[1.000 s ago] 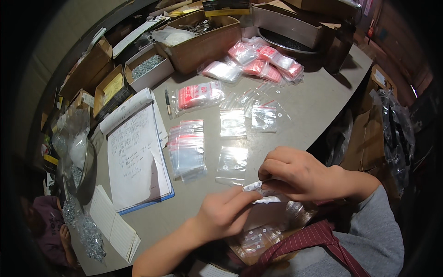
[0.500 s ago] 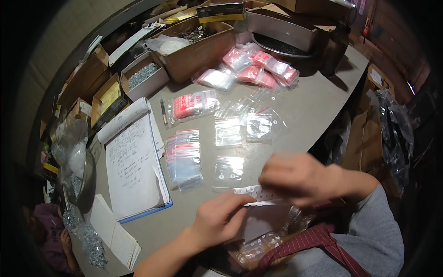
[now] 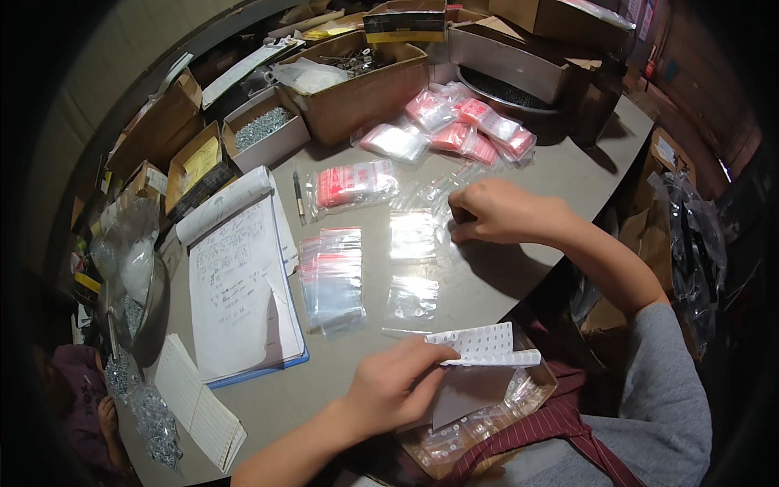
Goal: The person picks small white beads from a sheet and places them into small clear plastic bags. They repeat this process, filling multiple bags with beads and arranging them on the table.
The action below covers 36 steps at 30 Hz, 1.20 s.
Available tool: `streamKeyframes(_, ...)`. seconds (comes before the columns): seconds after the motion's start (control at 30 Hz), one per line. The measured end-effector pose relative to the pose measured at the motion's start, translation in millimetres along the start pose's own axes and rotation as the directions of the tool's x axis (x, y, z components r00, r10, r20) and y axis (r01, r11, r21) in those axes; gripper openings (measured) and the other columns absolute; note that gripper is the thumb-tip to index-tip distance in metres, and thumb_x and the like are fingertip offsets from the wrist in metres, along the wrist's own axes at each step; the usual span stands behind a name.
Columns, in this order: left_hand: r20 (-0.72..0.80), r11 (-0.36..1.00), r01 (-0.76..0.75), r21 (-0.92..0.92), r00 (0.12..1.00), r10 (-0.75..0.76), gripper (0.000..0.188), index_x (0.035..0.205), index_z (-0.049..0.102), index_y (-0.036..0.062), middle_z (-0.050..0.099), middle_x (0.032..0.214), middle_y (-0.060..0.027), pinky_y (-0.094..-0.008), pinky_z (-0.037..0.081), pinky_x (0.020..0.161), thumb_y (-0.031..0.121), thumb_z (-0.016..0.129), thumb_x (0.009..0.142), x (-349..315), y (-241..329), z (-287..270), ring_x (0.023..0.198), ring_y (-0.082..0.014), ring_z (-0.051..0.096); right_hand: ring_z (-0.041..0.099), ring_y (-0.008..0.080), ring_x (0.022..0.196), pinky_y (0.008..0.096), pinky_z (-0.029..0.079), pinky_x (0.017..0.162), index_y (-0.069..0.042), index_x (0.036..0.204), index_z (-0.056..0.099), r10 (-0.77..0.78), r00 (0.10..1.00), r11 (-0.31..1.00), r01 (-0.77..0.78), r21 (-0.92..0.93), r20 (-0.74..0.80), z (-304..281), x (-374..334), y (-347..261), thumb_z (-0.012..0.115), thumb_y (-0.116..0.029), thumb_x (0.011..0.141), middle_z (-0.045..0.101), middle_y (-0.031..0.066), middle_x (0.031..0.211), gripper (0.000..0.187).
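My left hand pinches a folded white sheet of small round stickers near the table's front edge. Over the right side of the table, my right hand has thumb and fingers pressed together at a clear zip bag; whatever the fingertips hold is hidden. Beside it lie a clear zip bag and, nearer me, another zip bag with small round stickers. A fanned stack of red-edged zip bags lies left of them. Below the sheet, a cardboard box contains stickered clear bags.
A clipboard with written pages, a pen and a lined notepad lie left. Packs of red-printed bags sit farther back. Boxes of metal parts line the far edge. Another person's hand shows lower left.
My right hand has moved away from the sticker sheet, forward to the clear bags on the right. My left hand keeps holding the sheet, now more fully visible. The view has shifted slightly.
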<state>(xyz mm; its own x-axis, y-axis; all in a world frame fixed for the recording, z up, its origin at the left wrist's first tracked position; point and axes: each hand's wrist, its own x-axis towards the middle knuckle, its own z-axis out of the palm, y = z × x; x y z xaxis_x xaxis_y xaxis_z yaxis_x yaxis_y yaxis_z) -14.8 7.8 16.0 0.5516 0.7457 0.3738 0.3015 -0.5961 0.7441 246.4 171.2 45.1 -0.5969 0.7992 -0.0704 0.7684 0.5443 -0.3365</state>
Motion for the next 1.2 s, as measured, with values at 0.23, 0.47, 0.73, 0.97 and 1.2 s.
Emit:
streamKeyframes(0.23,0.015,0.999,-0.030,0.022,0.999,0.030,0.030,0.106,0.076,0.0057,0.068,0.083,-0.0111,-0.0331,0.052,0.060,-0.003,0.073,0.078,-0.1,-0.8,-0.5,0.067,-0.0245,0.066,0.066,0.0220,0.081,0.0373,0.054,0.077,0.001,0.101,0.066,-0.120,0.986,0.954,0.146,0.263,-0.112,-16.6,-8.6,7.9,0.075,-0.017,0.089,0.069,0.0123,0.089,0.023)
streamKeyframes(0.47,0.051,0.995,-0.091,-0.034,0.994,0.093,0.029,0.106,0.076,0.0062,0.068,0.082,-0.0101,-0.0326,0.051,0.059,-0.002,0.073,0.078,-2.7,-3.5,-5.4,0.065,-0.0244,0.064,0.067,0.0257,0.084,0.0395,0.052,0.077,0.002,0.101,0.062,-0.036,0.997,0.980,0.022,0.200,0.069,-23.6,-20.2,24.3,0.069,-0.009,0.086,0.068,0.0140,0.091,0.020)
streamKeyframes(0.73,-0.005,0.993,-0.106,-0.042,0.994,0.106,0.032,0.108,0.075,0.0072,0.063,0.077,-0.0089,-0.0336,0.048,0.055,-0.003,0.073,0.078,2.2,-3.4,-5.2,0.061,-0.0240,0.061,0.064,0.0408,0.092,0.0500,0.051,0.079,0.001,0.096,0.058,0.016,0.987,0.998,-0.027,-0.065,-0.160,-3.3,-30.6,20.4,0.071,-0.009,0.082,0.065,0.0210,0.094,0.021)
streamKeyframes(0.97,-0.113,0.998,-0.054,0.012,0.992,0.056,0.033,0.105,0.075,0.0052,0.069,0.084,-0.0113,-0.0324,0.052,0.060,-0.008,0.072,0.075,-1.5,-5.0,-2.6,0.066,-0.0245,0.065,0.066,0.0372,0.102,0.0478,0.053,0.083,0.000,0.112,0.062,-0.214,0.974,0.901,0.228,0.368,-0.079,-9.5,-96.3,-26.5,0.072,-0.025,0.093,0.065,0.0210,0.110,0.034)
streamKeyframes(1.2,-0.085,0.998,-0.003,0.057,0.996,0.007,0.030,0.101,0.077,0.0013,0.076,0.091,-0.0143,-0.0302,0.054,0.066,-0.011,0.071,0.074,1.9,1.7,-7.4,0.074,-0.0238,0.070,0.061,0.0397,0.099,0.0469,0.051,0.086,-0.003,0.109,0.061,-0.308,0.911,0.891,0.377,0.254,-0.274,20.8,-118.9,-48.1,0.074,-0.012,0.087,0.061,0.0179,0.107,0.027)
